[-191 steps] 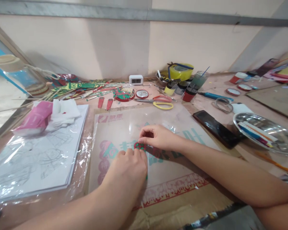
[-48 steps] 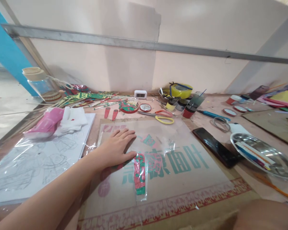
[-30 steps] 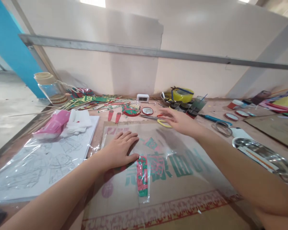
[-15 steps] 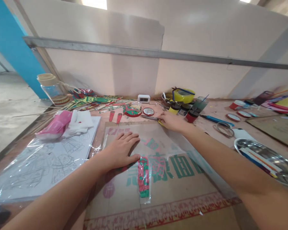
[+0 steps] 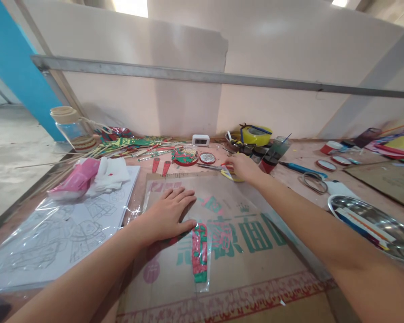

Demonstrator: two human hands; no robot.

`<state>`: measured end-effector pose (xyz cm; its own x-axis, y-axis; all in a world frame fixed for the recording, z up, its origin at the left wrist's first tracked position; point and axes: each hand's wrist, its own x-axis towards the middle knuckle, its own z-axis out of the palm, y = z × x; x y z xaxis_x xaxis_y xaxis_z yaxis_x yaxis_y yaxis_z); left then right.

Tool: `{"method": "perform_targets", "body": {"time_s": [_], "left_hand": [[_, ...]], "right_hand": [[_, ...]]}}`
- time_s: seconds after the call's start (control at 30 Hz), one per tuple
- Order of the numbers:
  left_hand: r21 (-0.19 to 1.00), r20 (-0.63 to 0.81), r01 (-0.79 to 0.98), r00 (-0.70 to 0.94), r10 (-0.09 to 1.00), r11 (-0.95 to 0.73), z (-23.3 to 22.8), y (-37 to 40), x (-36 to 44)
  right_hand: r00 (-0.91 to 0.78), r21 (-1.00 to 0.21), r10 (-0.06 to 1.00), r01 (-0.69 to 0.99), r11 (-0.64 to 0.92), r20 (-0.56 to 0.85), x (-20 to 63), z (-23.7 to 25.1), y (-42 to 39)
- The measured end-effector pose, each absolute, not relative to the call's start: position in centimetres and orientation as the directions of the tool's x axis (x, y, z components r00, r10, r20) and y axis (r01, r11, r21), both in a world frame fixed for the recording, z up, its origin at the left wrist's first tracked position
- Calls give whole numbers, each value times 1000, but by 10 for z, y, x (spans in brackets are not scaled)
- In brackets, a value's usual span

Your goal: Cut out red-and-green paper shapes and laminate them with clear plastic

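Observation:
My left hand (image 5: 173, 208) lies flat with fingers spread on a clear plastic sheet (image 5: 188, 188) over printed cardboard (image 5: 256, 264). Beside its thumb is a narrow red and green painted strip (image 5: 199, 253) on clear film. My right hand (image 5: 241, 165) reaches to the far edge of the cardboard. Its bent fingers are closed at the yellow and red handles of a pair of scissors (image 5: 234, 176); the fingertips are partly hidden. The blades point left, toward a round lid with silvery contents (image 5: 207, 158). Two small red painted pieces (image 5: 166, 168) lie farther left.
On the left are sketched sheets (image 5: 87, 237), a pink tissue pack (image 5: 79, 177) and a glass jar (image 5: 76, 132). Paint jars (image 5: 269, 162) and a yellow container (image 5: 256, 134) stand behind my right hand. A steel bowl (image 5: 390, 220) with sticks sits at right.
My right hand has shifted slightly back and right, so more of the scissor handles shows. The scissors and my left hand stay about where they were.

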<state>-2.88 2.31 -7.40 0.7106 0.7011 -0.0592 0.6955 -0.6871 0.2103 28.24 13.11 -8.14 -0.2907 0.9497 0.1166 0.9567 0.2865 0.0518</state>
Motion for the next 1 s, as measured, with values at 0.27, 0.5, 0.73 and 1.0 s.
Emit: {"method": "perform_targets", "body": {"time_s": [0.27,0.5,0.73,1.0], "left_hand": [[236,-91,642,762,642,-729,-67,23,-32],[235,-84,635,768,635,-736,-68,23,-31],[242,-92,644,760,644,-726,-65,22,-32],[243,-50,653,747,663,-717,-67,18,-29]], "right_hand": [[-277,33,960,960,278,-48,295,-76,146],[-337,99,936,933,347,-100,292,-81,150],[-356,231,897,925,301,260,270,-68,131],[-212,72,843,976,204,494,254,-16,136]]}}
